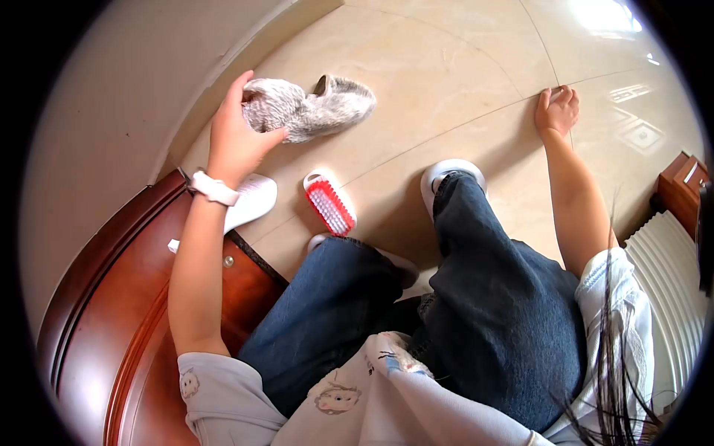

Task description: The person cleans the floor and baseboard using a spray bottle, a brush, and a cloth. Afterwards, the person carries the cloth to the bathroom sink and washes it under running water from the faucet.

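Observation:
My left hand [236, 137], with a white band on its wrist, is closed around the near end of a grey furry slipper [275, 108] by the wall. Touching that one is a second furry slipper [342, 105], its opening turned upward. My right hand [558, 111] is low over the floor tiles at the far right, its fingers curled in. Whether something small sits between those fingers cannot be made out. A red scrub brush [329, 204] lies bristles up between my left hand and my feet.
A white shoe [253, 199] rests beside a dark red wooden cabinet [149, 320] at the left. The wall [111, 97] runs along the upper left. To the right stand a white ribbed object [666, 275] and a small wooden piece of furniture [680, 189]. My shod feet are in the middle.

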`<state>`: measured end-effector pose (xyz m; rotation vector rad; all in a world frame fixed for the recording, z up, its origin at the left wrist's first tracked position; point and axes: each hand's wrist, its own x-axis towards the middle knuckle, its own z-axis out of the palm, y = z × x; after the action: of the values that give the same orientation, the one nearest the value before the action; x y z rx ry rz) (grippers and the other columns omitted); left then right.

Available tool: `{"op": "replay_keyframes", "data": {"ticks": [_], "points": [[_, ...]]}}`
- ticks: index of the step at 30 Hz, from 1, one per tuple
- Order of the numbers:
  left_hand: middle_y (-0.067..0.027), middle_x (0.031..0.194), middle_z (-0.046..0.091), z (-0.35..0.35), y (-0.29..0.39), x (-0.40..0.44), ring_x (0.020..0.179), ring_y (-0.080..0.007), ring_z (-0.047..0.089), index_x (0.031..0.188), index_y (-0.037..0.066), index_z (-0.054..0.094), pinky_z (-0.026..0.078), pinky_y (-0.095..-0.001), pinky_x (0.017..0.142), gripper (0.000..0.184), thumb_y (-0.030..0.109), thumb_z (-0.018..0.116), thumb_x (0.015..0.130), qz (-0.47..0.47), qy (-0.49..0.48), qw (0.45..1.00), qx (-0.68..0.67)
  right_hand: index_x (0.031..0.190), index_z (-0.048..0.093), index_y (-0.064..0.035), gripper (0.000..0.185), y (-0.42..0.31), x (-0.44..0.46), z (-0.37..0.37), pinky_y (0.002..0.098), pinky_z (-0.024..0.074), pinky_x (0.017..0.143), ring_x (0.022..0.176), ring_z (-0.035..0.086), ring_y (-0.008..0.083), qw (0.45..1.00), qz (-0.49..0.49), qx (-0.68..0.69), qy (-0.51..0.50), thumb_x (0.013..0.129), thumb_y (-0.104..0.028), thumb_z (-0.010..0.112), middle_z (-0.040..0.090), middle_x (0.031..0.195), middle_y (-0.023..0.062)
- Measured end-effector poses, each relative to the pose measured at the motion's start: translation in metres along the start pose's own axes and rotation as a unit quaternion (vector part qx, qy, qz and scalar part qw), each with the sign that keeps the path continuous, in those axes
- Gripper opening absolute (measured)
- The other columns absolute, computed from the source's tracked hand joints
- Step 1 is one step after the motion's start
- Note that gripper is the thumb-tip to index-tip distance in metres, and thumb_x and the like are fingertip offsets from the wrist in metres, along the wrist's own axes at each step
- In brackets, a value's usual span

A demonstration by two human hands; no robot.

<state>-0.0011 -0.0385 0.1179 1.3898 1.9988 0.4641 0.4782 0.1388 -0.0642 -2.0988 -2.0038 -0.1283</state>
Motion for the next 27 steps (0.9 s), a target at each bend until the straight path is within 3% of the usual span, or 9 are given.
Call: {"op": "replay_keyframes", "data": {"ticks": [5, 8, 13, 15, 16, 20, 22, 23, 27], "points": [[-0.0201, 0.109, 0.055, 0.025, 0.033, -0.008, 0.101, -0.0367, 0.053, 0.129, 0.008, 0.038, 0.043, -0.0386, 0.088, 0.071, -0.006, 0.056, 0.062, 0.108, 0.046, 0.984, 0.132, 0.118, 0.046, -0.0064, 0.049, -0.001, 0.001, -0.002, 0.0424, 0.0234, 0.101, 0.118, 0.038, 0.0289, 1.0, -0.003, -0.002, -0.009, 0.082, -0.04, 0.046, 0.042, 0.127, 0.0144], [-0.0211, 0.1, 0.059, 0.037, 0.025, 0.01, 0.092, -0.0376, 0.055, 0.118, 0.004, 0.048, 0.045, -0.0419, 0.082, 0.055, 0.005, 0.059, 0.064, 0.061, -0.216, 0.96, 0.165, 0.117, 0.046, -0.0064, 0.049, 0.001, 0.001, 0.0, 0.0422, 0.0235, 0.101, 0.118, 0.038, 0.0288, 1.0, -0.004, -0.003, -0.008, 0.082, -0.04, 0.046, 0.042, 0.127, 0.0143], [-0.0192, 0.108, 0.057, 0.062, -0.011, 0.026, 0.103, -0.0359, 0.052, 0.121, 0.008, 0.047, 0.043, -0.0417, 0.087, 0.072, 0.031, 0.071, 0.057, -0.053, -0.174, 0.962, 0.203, 0.116, 0.046, -0.0082, 0.046, 0.003, 0.001, 0.001, 0.0419, 0.0242, 0.101, 0.12, 0.037, 0.0284, 1.0, -0.011, 0.008, 0.006, 0.082, -0.04, 0.048, 0.04, 0.129, 0.013], [-0.0203, 0.12, 0.048, 0.077, -0.019, 0.016, 0.108, -0.0377, 0.048, 0.127, 0.012, 0.041, 0.041, -0.0431, 0.091, 0.079, 0.032, 0.071, 0.057, 0.062, -0.019, 0.964, 0.256, 0.116, 0.045, -0.0081, 0.046, 0.001, 0.0, 0.0, 0.042, 0.0239, 0.101, 0.12, 0.036, 0.0294, 1.0, -0.003, 0.018, -0.006, 0.082, -0.04, 0.049, 0.04, 0.129, 0.0136], [-0.0224, 0.125, 0.039, 0.079, -0.018, 0.014, 0.107, -0.0401, 0.047, 0.131, 0.015, 0.034, 0.041, -0.0428, 0.093, 0.085, 0.032, 0.071, 0.057, 0.074, -0.087, 0.976, 0.185, 0.116, 0.045, -0.0081, 0.046, 0.0, -0.001, -0.001, 0.042, 0.0239, 0.101, 0.12, 0.036, 0.0294, 1.0, -0.004, 0.022, -0.007, 0.082, -0.04, 0.049, 0.04, 0.129, 0.0136], [-0.0165, 0.113, 0.051, 0.091, -0.025, 0.003, 0.102, -0.035, 0.051, 0.119, 0.012, 0.047, 0.044, -0.0442, 0.085, 0.056, 0.025, 0.066, 0.067, 0.156, -0.128, 0.943, 0.263, 0.118, 0.045, -0.0073, 0.049, 0.004, -0.002, 0.001, 0.0422, 0.023, 0.102, 0.119, 0.036, 0.0304, 1.0, -0.011, 0.008, -0.004, 0.082, -0.04, 0.049, 0.04, 0.129, 0.0143], [-0.0143, 0.109, 0.054, 0.086, -0.052, 0.0, 0.098, -0.0334, 0.053, 0.112, 0.009, 0.051, 0.044, -0.0442, 0.083, 0.043, 0.022, 0.062, 0.073, 0.121, -0.013, 0.975, 0.186, 0.119, 0.045, -0.0065, 0.05, 0.003, 0.005, 0.004, 0.0423, 0.0225, 0.102, 0.118, 0.037, 0.0304, 1.0, -0.02, 0.006, 0.014, 0.082, -0.039, 0.049, 0.04, 0.128, 0.0146], [-0.0168, 0.11, 0.053, 0.075, -0.049, -0.003, 0.097, -0.0354, 0.053, 0.112, 0.007, 0.049, 0.044, -0.0428, 0.083, 0.043, 0.022, 0.061, 0.074, -0.044, 0.029, 0.987, 0.151, 0.119, 0.045, -0.0064, 0.05, 0.003, 0.005, 0.003, 0.0424, 0.0222, 0.102, 0.119, 0.037, 0.0306, 1.0, -0.016, 0.006, 0.007, 0.082, -0.039, 0.049, 0.04, 0.128, 0.0149], [-0.0285, 0.108, 0.05, 0.045, -0.1, 0.014, 0.097, -0.0405, 0.052, 0.115, -0.004, 0.04, 0.043, -0.0425, 0.087, 0.051, 0.02, 0.06, 0.075, -0.29, 0.351, 0.883, 0.109, 0.12, 0.044, -0.0058, 0.05, 0.002, 0.0, 0.001, 0.0428, 0.0217, 0.102, 0.119, 0.035, 0.031, 1.0, -0.005, 0.007, -0.007, 0.083, -0.039, 0.048, 0.039, 0.129, 0.0155]]}}
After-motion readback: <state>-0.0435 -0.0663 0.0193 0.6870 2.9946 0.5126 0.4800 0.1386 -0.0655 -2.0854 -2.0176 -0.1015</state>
